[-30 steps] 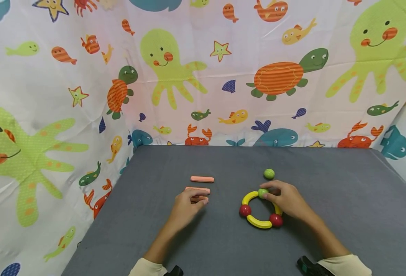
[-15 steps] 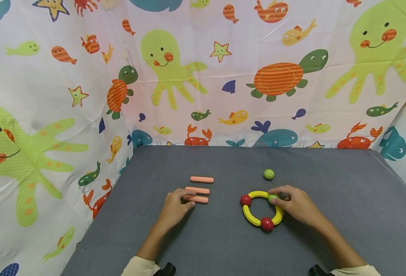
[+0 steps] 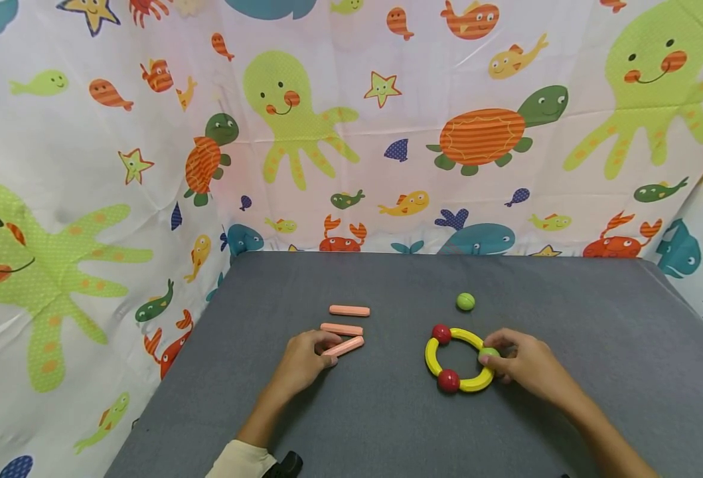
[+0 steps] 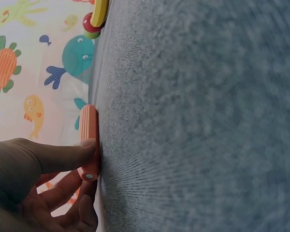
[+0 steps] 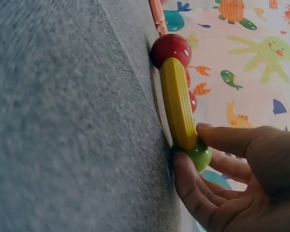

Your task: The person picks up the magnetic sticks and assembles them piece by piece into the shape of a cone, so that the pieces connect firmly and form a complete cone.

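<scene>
My left hand [image 3: 303,360] pinches the nearest of three salmon-coloured sticks [image 3: 346,346] between thumb and fingers. That stick [image 4: 89,123] lies slanted, its right end touching or close to the middle stick [image 3: 348,329]. In the left wrist view, a shiny round dot shows on its near end. To the right lies a ring of curved yellow pieces [image 3: 432,358] joined by two red balls [image 3: 449,380] and a green ball. My right hand [image 3: 527,365] holds this green ball [image 5: 200,155] at the ring's right side, thumb and fingers around it.
A loose green ball [image 3: 465,302] sits behind the ring. The farthest salmon stick [image 3: 350,311] lies behind the other two. A grey cloth [image 3: 387,425] covers the table, and a printed sea-animal curtain [image 3: 351,166] hangs at its back and sides.
The ring has turned clockwise, with my right hand moving right and nearer while holding its green ball. My left hand has shifted left, and the nearest stick has swung from level to slanted.
</scene>
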Demonstrator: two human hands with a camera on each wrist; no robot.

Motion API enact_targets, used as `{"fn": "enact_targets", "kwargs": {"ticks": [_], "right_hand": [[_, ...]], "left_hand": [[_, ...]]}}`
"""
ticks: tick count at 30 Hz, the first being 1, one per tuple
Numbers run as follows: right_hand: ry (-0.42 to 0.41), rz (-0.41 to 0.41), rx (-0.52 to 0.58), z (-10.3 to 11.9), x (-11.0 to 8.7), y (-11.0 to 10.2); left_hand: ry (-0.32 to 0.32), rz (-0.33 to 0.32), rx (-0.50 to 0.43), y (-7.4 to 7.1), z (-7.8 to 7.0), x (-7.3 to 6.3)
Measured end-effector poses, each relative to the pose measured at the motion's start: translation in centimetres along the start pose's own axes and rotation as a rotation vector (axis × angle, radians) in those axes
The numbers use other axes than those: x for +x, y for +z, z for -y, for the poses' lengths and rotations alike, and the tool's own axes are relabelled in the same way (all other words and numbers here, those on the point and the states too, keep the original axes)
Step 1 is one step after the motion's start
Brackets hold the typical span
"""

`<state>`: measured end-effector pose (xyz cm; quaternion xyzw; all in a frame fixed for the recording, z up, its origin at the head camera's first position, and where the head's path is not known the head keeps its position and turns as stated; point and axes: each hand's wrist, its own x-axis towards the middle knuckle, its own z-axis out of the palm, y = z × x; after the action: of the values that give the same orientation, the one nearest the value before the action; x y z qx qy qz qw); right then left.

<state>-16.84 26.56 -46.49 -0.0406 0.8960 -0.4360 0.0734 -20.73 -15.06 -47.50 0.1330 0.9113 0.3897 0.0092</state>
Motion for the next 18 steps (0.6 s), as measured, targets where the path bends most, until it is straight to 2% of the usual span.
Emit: {"fn": "enact_targets", "kwargs": {"ticks": [6, 9, 13, 18], "right_hand": [[0.003, 0.090, 0.024, -0.3, -0.5, -0.8], [0.008, 0.125, 0.039, -0.4, -0.5, -1.0], [0.022, 0.133, 0.065, -0.4, -0.4, -1.0], [0.035, 0.118, 0.078, -0.1, -0.5, -0.7]], "left_hand": [[-0.012, -0.004, -0.018, 0.0, -0.6, 0.2], [0.017, -0.020, -0.012, 0.2, -1.0, 0.4], [0.054, -0.046, -0.001, 0.6, -1.7, 0.6], [0.069, -0.050, 0.000, 1.3, -2.8, 1.1]]}}
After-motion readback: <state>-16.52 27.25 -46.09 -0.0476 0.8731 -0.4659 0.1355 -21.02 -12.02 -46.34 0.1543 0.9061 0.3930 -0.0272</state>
